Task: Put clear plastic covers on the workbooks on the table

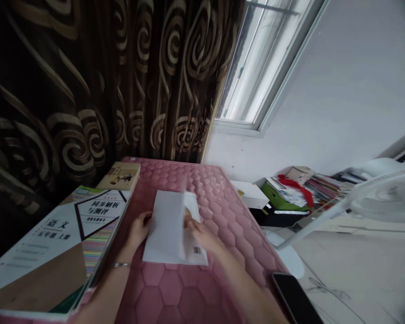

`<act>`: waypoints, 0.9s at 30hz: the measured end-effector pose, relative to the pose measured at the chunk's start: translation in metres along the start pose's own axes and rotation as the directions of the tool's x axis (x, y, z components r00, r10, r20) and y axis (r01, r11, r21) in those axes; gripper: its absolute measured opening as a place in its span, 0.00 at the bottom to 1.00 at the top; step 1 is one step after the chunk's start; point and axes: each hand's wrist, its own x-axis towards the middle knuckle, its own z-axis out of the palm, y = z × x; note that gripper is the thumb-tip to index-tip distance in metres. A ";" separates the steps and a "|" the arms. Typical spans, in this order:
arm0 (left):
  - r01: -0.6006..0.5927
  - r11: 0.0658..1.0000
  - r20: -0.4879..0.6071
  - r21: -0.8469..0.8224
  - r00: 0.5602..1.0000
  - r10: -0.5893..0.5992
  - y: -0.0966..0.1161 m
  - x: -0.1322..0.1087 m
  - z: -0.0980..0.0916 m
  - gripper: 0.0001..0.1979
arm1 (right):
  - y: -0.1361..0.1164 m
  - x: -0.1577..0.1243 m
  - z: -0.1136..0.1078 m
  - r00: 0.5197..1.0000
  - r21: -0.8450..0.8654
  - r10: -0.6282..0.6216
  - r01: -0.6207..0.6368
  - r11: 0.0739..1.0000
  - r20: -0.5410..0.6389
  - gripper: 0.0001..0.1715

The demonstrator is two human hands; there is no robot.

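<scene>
A thin white booklet lies on the pink padded surface, with a barcode near its lower right corner. One white leaf of it stands up, blurred by motion. My left hand, with a bracelet at the wrist, grips the booklet's left edge; some fingertips are hidden. On the right side my right hand has its fingers closed at the raised leaf, which partly covers them.
Left of the booklet lie a large workbook stack and a tan book. A dark phone rests at the right edge. Beyond are a white fan, a green box of papers, and a patterned curtain.
</scene>
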 end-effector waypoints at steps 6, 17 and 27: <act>0.000 1.000 -0.024 0.017 1.000 0.001 -0.001 -0.001 0.000 0.16 | -0.032 -0.010 0.050 0.976 -0.356 -0.134 0.190 0.915 0.174 0.34; -0.044 0.972 -0.015 0.230 0.999 0.049 0.008 -0.009 0.004 0.14 | -0.032 0.029 0.060 0.987 -0.411 -0.073 0.126 0.903 0.143 0.35; -0.116 0.781 0.160 0.614 0.987 0.021 0.014 -0.019 0.009 0.16 | -0.053 0.154 0.076 0.977 -0.455 -0.023 0.119 0.883 0.212 0.32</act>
